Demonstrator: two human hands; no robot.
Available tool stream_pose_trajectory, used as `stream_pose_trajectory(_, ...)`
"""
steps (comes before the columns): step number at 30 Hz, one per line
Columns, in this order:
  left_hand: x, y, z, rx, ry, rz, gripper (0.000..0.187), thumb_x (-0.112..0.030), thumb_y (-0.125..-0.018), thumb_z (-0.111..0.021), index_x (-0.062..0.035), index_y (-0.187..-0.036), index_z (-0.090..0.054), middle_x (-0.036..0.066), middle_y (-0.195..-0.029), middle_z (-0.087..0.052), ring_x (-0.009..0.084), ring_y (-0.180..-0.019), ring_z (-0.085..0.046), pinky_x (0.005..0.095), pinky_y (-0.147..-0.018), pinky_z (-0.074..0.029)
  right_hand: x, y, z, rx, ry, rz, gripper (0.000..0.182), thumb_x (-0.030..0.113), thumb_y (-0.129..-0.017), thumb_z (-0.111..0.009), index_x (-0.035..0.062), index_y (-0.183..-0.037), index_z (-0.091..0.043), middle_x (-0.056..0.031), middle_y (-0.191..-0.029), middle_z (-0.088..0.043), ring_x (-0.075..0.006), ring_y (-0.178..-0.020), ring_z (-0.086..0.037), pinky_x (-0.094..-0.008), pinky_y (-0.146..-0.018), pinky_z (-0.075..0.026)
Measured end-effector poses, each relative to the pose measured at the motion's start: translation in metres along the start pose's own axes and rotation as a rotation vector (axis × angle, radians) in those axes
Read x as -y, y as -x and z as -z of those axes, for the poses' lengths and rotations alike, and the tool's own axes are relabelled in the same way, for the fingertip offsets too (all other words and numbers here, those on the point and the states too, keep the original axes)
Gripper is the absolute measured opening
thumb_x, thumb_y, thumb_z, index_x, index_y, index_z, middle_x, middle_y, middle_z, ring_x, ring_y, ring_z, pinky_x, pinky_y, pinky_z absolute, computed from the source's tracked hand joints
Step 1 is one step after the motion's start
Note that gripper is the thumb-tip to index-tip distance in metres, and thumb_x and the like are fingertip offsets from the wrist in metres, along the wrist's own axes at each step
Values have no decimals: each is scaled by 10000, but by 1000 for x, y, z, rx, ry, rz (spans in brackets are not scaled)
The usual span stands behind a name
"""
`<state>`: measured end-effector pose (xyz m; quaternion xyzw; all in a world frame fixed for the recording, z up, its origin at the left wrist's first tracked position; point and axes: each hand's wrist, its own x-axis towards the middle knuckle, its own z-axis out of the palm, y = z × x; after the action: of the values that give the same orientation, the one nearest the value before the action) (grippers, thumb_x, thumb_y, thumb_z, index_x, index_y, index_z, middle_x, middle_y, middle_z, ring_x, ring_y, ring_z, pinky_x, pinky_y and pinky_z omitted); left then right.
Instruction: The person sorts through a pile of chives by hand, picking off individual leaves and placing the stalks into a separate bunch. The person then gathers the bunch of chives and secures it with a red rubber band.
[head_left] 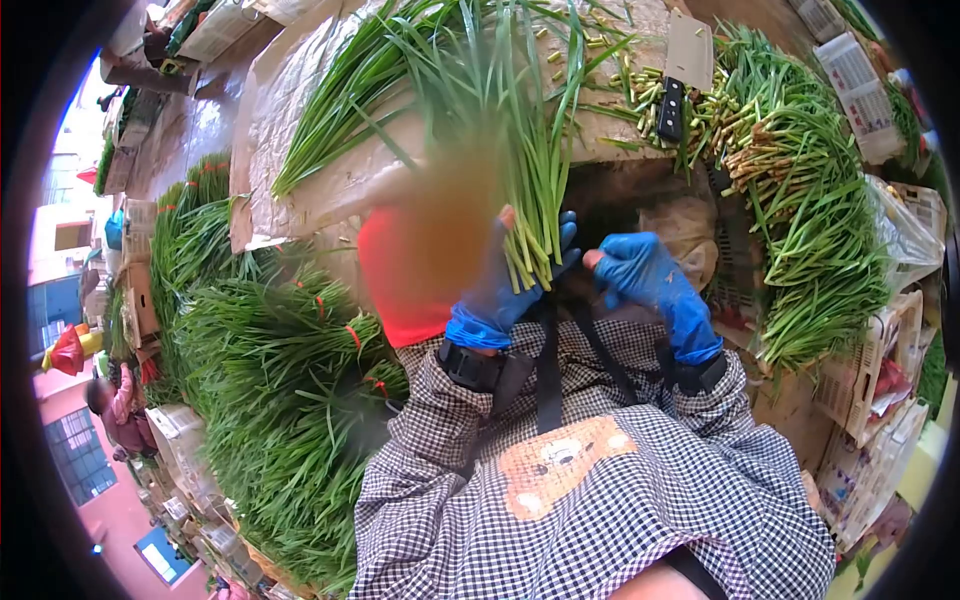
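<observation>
My left hand [490, 305], in a blue glove with the thumb tip bare, is closed around a bunch of long green leafy stalks [540, 190] that look like garlic chives. Their pale cut ends point down toward my lap, while the leaves reach up onto the covered work surface [360, 170]. Just right of the stalk ends is my right hand [650, 280], gloved the same way, its fingers curled in. Whatever it may hold is hidden. A brownish blur covers part of the view beside my left hand, over a red thing [395, 285].
Tied chive bundles [290, 370] are heaped on the left. A black-handled knife [671, 110] lies among cut stem ends at the surface's right edge. More loose chives [800, 200] are piled on the right, near plastic crates [865, 385]. Another person [125, 410] is far left.
</observation>
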<state>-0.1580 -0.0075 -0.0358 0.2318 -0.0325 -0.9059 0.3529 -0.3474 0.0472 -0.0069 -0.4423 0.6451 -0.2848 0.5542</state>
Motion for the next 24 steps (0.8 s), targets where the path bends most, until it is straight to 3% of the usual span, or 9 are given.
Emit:
stream_pose_trajectory(2, 0, -1, -2, 19, -38, -19, 605, -445, -929, -418, -23, -1356, -349, 182, -1302, -467, 296, -1170, -493, 510, -1010, -358, -8, 7, -12, 240, -117, 8, 256, 215, -874, -618, -5, -742, -624, -29, -572, -577, -91, -492, -560, -232, -459, -432)
stream_pose_trajectory(6, 3, -4, -3, 77, 2, 0, 635, -478, -923, -411, -27, -1364, -338, 186, -1302, -464, 305, -1178, -484, 522, -998, -367, -5, 1, -46, 338, -47, 212, 205, 157, -874, -606, -38, -821, -642, -37, -596, -595, -96, -523, -585, -235, -492, -463)
stream_pose_trajectory(10, 0, -2, -2, 68, -101, -80, 617, -453, -927, -427, -31, -1366, -334, 177, -1315, -455, 291, -1183, -481, 517, -973, -397, 8, 0, -44, 363, -244, 51, 192, 143, -865, -608, -31, -786, -636, -44, -604, -608, -102, -499, -578, -243, -469, -452)
stream_pose_trajectory(14, 0, -9, 14, -14, -272, -3, 467, -285, -915, -528, -28, -1295, -439, 87, -1068, -597, 142, -887, -594, 355, -810, -511, 27, 8, -22, 298, -95, -83, 243, 202, -837, -653, -12, -724, -629, -58, -571, -599, -96, -453, -554, -233, -412, -416)
stream_pose_trajectory(16, 1, -9, 11, -193, -538, -94, 337, -158, -846, -632, -27, -1145, -545, 56, -894, -626, 133, -765, -593, 297, -701, -516, 6, -7, -12, 235, -77, -103, 295, 264, -802, -700, -21, -860, -651, -76, -645, -640, -130, -535, -600, -257, -500, -475)
stream_pose_trajectory(17, 3, -10, 8, -271, -725, -176, 250, -101, -838, -636, -22, -1065, -567, 35, -842, -631, 121, -722, -585, 268, -671, -495, -7, -17, -10, 59, -16, 116, 372, 284, -782, -718, -23, -972, -627, -87, -721, -659, -140, -608, -618, -265, -569, -493)
stream_pose_trajectory(18, 6, -13, 10, -261, -732, -185, 250, -101, -838, -636, -22, -1065, -567, 35, -842, -631, 121, -722, -585, 268, -671, -495, -11, -24, -7, -123, 43, 335, 478, 305, -762, -736, -24, -1083, -603, -99, -796, -678, -150, -682, -635, -273, -638, -510)
stream_pose_trajectory(19, 11, -18, 19, -276, -924, -335, 219, -102, -836, -639, -16, -1027, -573, 36, -854, -630, 127, -746, -588, 266, -678, -493, -4, -29, -5, -39, -16, 211, 730, 388, -694, -768, 2, -1250, -494, -152, -950, -671, -224, -852, -651, -322, -768, -504)
stream_pose_trajectory(24, 26, -31, 32, -127, -1148, -683, 522, -80, -774, -675, -24, -1221, -411, 74, -1000, -599, 174, -888, -583, 312, -778, -486, 21, -51, -29, -92, 261, 346, 702, 390, -669, -780, 7, -1203, -533, -140, -998, -653, -155, -919, -602, -304, -823, -474)
